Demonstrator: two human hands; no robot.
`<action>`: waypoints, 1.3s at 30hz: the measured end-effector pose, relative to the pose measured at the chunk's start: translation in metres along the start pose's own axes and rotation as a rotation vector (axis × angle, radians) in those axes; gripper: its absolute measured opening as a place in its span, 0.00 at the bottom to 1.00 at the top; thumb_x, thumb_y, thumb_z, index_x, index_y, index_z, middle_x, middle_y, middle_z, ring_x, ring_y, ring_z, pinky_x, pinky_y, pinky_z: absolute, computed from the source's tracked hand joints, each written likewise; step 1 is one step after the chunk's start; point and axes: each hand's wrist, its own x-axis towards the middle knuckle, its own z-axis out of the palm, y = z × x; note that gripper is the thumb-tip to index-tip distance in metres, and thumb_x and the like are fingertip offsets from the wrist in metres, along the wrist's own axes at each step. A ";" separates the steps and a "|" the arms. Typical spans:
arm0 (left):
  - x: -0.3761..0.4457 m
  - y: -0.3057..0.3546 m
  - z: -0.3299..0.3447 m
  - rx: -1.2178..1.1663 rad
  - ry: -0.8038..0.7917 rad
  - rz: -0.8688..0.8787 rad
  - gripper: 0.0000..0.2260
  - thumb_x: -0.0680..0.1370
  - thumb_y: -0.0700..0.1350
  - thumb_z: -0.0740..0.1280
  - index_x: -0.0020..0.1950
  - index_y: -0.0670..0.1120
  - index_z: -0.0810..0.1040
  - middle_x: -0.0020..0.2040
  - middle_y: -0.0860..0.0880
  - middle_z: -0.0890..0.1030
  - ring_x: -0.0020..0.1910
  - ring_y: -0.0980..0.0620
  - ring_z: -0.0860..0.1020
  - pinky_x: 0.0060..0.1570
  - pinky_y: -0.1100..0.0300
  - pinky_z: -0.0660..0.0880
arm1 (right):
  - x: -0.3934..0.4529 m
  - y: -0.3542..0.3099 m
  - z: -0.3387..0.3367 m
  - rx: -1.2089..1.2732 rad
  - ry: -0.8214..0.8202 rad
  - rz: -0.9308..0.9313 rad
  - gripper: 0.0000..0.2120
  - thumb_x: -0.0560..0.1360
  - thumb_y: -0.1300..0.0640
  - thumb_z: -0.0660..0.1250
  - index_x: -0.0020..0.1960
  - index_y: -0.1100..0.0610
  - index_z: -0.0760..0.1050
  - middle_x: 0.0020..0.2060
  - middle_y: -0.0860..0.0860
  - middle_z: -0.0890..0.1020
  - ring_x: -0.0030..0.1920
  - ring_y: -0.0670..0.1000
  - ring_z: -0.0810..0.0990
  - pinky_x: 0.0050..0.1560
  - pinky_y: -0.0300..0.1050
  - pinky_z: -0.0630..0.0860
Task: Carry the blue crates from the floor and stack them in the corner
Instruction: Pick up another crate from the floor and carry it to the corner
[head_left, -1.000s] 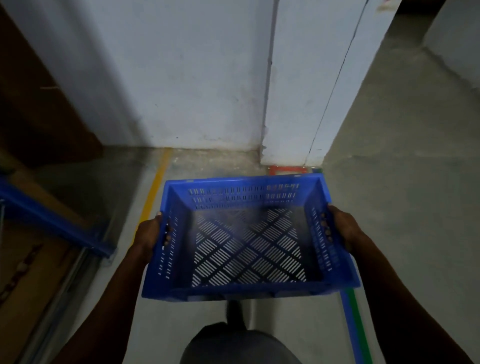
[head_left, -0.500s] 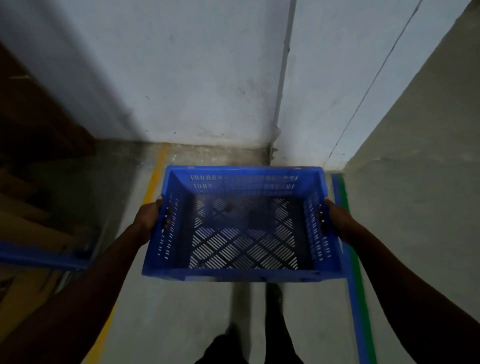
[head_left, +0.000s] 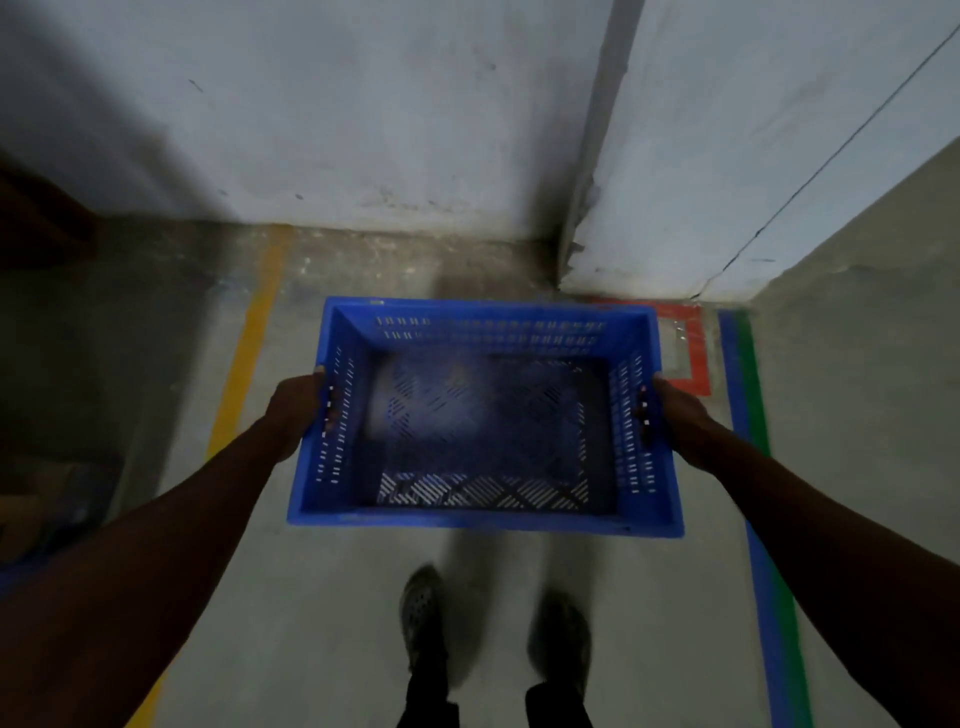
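Note:
I hold one empty blue crate (head_left: 483, 519) with slotted walls and a lattice bottom in front of me, above the concrete floor. My left hand (head_left: 296, 410) grips its left side handle, fingertips showing through the slot. My right hand (head_left: 680, 421) grips the right side handle the same way. The crate hangs level just short of the corner where the white wall (head_left: 363, 130) meets a white pillar (head_left: 727, 156). No other crate is in view.
A yellow floor line (head_left: 249, 338) runs on the left; blue and green tape lines (head_left: 748, 415) run on the right. A red tape square (head_left: 685, 343) marks the floor by the pillar's foot. My two feet (head_left: 493, 623) stand below the crate. Dark shelving sits at far left.
I have stepped closer to the corner and tilted my head down; my feet and the red square have come into view. The crate stays in both hands, lower toward the floor.

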 end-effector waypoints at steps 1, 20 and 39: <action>0.023 -0.011 0.005 0.005 0.001 0.002 0.20 0.84 0.54 0.59 0.45 0.39 0.77 0.36 0.39 0.77 0.29 0.44 0.73 0.32 0.52 0.72 | 0.024 0.008 0.008 -0.012 -0.012 0.004 0.22 0.83 0.40 0.54 0.50 0.58 0.74 0.38 0.57 0.78 0.31 0.55 0.75 0.33 0.47 0.74; 0.234 -0.120 0.068 0.059 0.107 -0.063 0.22 0.84 0.56 0.57 0.45 0.40 0.79 0.34 0.40 0.78 0.28 0.45 0.74 0.32 0.54 0.73 | 0.230 0.082 0.082 0.005 0.001 0.026 0.23 0.81 0.38 0.58 0.51 0.58 0.76 0.38 0.56 0.80 0.31 0.55 0.76 0.33 0.49 0.75; 0.226 -0.130 0.079 -0.041 0.048 -0.120 0.19 0.85 0.54 0.55 0.45 0.45 0.76 0.34 0.44 0.75 0.26 0.48 0.70 0.27 0.57 0.67 | 0.211 0.089 0.081 -0.003 0.092 0.025 0.25 0.80 0.35 0.57 0.51 0.57 0.76 0.38 0.57 0.79 0.33 0.55 0.75 0.36 0.50 0.73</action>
